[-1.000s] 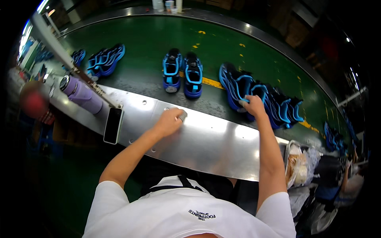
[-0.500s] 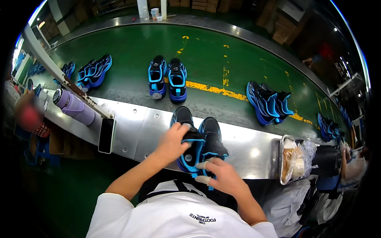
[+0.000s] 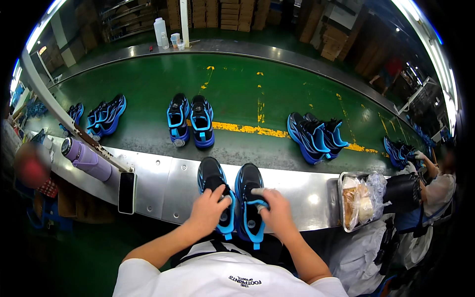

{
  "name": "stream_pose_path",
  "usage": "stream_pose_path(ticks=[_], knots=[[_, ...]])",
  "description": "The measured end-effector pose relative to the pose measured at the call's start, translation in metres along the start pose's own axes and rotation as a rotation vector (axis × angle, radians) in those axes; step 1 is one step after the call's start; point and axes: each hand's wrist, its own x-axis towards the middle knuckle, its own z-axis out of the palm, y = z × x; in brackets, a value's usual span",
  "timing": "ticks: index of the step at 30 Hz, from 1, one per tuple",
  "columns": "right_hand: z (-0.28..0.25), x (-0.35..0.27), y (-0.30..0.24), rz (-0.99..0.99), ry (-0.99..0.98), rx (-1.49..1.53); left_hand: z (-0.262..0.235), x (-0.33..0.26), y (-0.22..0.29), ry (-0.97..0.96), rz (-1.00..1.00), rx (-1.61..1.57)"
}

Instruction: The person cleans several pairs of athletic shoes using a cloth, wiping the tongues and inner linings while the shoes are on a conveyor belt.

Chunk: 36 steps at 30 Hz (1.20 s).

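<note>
Two black sneakers with blue soles and light-blue collar linings stand on the metal ledge in front of me, toes pointing away. My left hand pinches the left sneaker at its tongue and lace area, covering part of the opening. On the right sneaker, my right hand grips the tongue and collar edge with bent fingers. Pale covers wrap some of the right fingertips. Inside the right sneaker a round sticker shows on the insole. Both heel pull tabs hang over the near edge of the ledge.
Several sneaker pairs, one pair straight ahead, stand on the green conveyor belt. On the ledge are a purple bottle, a phone and a metal tray with bagged items. A co-worker handles sneakers at far right.
My right hand has moved from the right sneaker's heel to its tongue. The two sneakers now stand straighter and slightly apart. The view has tilted up.
</note>
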Motion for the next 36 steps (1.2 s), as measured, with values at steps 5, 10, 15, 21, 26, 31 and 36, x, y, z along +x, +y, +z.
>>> stream_pose_path(ticks=[5,10,15,21,26,31,36], knots=[[0.014,-0.019,-0.004,-0.258,-0.008,-0.345,0.014,0.000,0.020,0.031,-0.034,0.084],[0.004,-0.012,0.019,-0.351,-0.014,-0.260,0.018,0.005,0.014,0.124,-0.019,-0.009],[-0.002,-0.011,0.017,-0.348,-0.056,-0.305,0.023,0.005,0.016,0.147,-0.033,-0.006],[0.006,-0.032,0.016,-0.473,-0.109,-0.515,0.025,-0.005,0.023,0.077,-0.013,0.041],[-0.018,-0.017,0.011,-0.302,-0.171,-0.310,0.027,-0.006,0.024,0.098,-0.017,0.028],[-0.005,-0.032,0.029,-0.396,-0.082,-0.312,0.037,-0.002,0.022,0.117,-0.031,-0.028],[0.021,-0.022,0.026,-0.456,-0.130,-0.469,0.037,0.017,0.006,0.131,0.020,-0.041]])
